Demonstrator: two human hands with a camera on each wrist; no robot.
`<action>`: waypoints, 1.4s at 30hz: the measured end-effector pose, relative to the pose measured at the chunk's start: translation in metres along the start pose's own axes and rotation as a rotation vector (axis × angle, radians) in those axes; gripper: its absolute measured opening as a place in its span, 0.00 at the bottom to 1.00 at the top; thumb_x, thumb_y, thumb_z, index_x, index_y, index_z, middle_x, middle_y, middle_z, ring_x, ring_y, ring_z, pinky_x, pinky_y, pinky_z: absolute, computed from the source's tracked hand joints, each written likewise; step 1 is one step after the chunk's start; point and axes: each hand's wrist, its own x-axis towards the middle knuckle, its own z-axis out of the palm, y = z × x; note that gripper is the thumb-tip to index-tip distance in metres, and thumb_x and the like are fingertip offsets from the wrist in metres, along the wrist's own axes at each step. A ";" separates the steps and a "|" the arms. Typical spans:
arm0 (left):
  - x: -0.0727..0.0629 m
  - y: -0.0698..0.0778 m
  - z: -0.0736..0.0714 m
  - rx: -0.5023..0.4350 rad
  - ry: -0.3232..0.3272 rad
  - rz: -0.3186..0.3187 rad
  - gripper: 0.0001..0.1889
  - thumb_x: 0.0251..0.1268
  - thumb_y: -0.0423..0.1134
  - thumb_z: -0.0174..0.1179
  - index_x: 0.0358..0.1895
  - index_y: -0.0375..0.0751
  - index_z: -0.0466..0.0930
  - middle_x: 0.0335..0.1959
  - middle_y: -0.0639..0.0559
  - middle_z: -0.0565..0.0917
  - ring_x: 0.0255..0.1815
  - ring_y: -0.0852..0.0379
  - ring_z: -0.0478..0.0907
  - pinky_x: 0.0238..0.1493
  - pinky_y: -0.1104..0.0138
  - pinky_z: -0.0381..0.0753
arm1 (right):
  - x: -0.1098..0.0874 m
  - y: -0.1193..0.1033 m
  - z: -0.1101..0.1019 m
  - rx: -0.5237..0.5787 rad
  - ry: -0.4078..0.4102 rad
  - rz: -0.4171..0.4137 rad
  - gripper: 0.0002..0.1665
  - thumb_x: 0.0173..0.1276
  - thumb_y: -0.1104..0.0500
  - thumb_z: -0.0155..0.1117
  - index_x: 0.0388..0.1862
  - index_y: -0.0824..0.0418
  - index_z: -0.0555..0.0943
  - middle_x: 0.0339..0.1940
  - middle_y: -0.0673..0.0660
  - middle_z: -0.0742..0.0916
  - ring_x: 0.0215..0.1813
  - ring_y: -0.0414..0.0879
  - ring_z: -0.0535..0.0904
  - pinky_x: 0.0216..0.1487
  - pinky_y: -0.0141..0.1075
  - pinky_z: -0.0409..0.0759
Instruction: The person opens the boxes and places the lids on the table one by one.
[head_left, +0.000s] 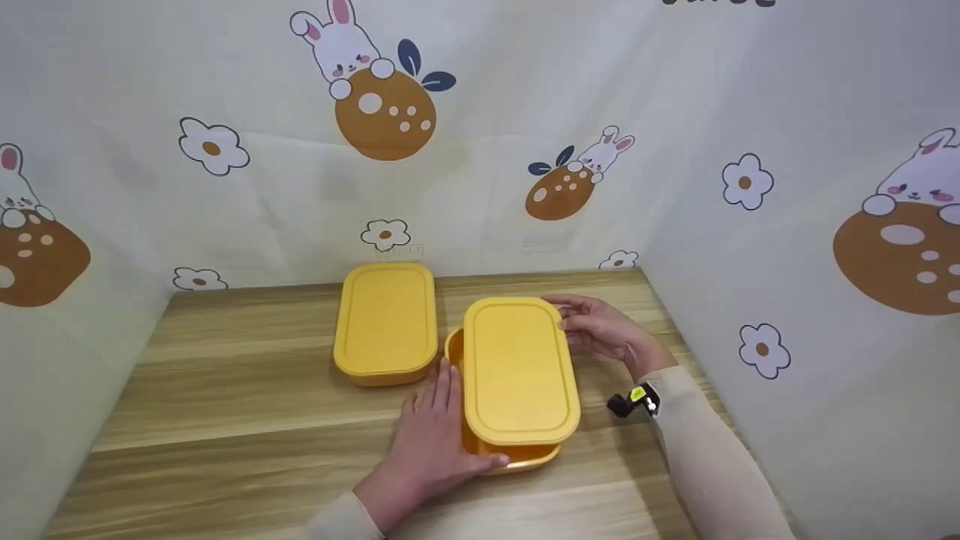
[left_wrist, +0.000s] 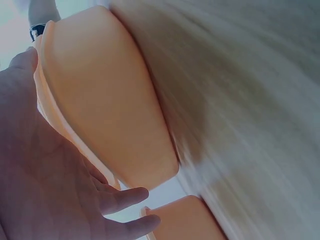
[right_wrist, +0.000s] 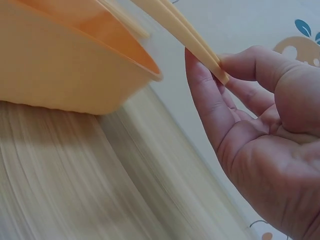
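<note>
My right hand (head_left: 604,330) pinches the right edge of a yellow rectangular lid (head_left: 521,367) between thumb and fingers. The lid is tilted over an open yellow lunch box (head_left: 517,459), its right side raised above the rim, as the right wrist view shows with the lid edge (right_wrist: 200,50) apart from the box wall (right_wrist: 65,75). Against the box's left front corner rests my left hand (head_left: 431,442), fingers extended along the side and thumb at the front rim. In the left wrist view the left palm (left_wrist: 50,175) lies by the rim. Much of the box interior is hidden.
A second yellow lunch box (head_left: 386,322) with its lid on stands to the left, near the back wall. Wood-grain tabletop (head_left: 225,420) extends to the left and front. Cloth walls with rabbit prints (head_left: 487,187) enclose the back and both sides.
</note>
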 end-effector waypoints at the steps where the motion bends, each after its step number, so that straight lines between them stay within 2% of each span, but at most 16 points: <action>1: 0.000 0.000 0.001 -0.002 -0.003 0.001 0.81 0.50 0.93 0.56 0.88 0.25 0.46 0.90 0.28 0.47 0.87 0.29 0.57 0.78 0.31 0.64 | -0.001 0.000 -0.001 0.000 0.007 -0.003 0.37 0.80 0.75 0.63 0.85 0.69 0.68 0.61 0.63 0.89 0.52 0.50 0.92 0.56 0.44 0.90; 5: 0.001 0.000 0.004 0.019 -0.008 0.006 0.81 0.51 0.94 0.55 0.88 0.24 0.47 0.90 0.27 0.47 0.87 0.29 0.57 0.78 0.31 0.64 | -0.004 -0.001 -0.007 0.007 0.038 -0.007 0.36 0.80 0.75 0.62 0.85 0.69 0.68 0.60 0.62 0.89 0.52 0.50 0.92 0.56 0.42 0.90; 15: 0.002 -0.001 0.005 0.059 -0.012 0.014 0.79 0.53 0.91 0.58 0.87 0.23 0.49 0.89 0.26 0.47 0.88 0.30 0.55 0.78 0.32 0.65 | -0.009 -0.002 -0.015 0.037 0.088 -0.035 0.36 0.79 0.75 0.62 0.84 0.70 0.69 0.53 0.60 0.90 0.51 0.49 0.92 0.56 0.43 0.90; 22: 0.002 0.000 0.006 0.092 -0.009 0.011 0.79 0.53 0.92 0.57 0.87 0.23 0.50 0.89 0.26 0.49 0.87 0.31 0.57 0.77 0.32 0.67 | -0.012 -0.006 -0.020 0.003 0.122 -0.064 0.36 0.80 0.76 0.58 0.85 0.73 0.65 0.55 0.59 0.90 0.48 0.47 0.91 0.54 0.40 0.90; 27: 0.002 0.000 0.006 0.065 -0.015 0.000 0.80 0.51 0.93 0.55 0.87 0.23 0.49 0.89 0.26 0.48 0.86 0.30 0.60 0.77 0.31 0.66 | -0.016 -0.010 -0.026 0.005 0.148 -0.071 0.37 0.81 0.76 0.56 0.86 0.74 0.62 0.54 0.60 0.90 0.49 0.48 0.91 0.53 0.40 0.91; 31: 0.001 0.001 0.005 0.035 -0.007 -0.008 0.80 0.51 0.92 0.59 0.87 0.23 0.49 0.89 0.26 0.48 0.85 0.29 0.61 0.77 0.31 0.66 | -0.020 -0.014 -0.030 0.022 0.145 -0.083 0.37 0.81 0.75 0.56 0.86 0.74 0.61 0.56 0.60 0.90 0.50 0.49 0.92 0.53 0.41 0.91; 42: 0.002 0.000 0.006 0.050 0.002 -0.004 0.80 0.51 0.92 0.58 0.87 0.22 0.50 0.89 0.26 0.49 0.85 0.28 0.61 0.77 0.31 0.66 | -0.031 -0.029 -0.046 -0.004 0.220 -0.104 0.36 0.82 0.75 0.57 0.86 0.70 0.65 0.52 0.59 0.90 0.48 0.49 0.91 0.53 0.42 0.91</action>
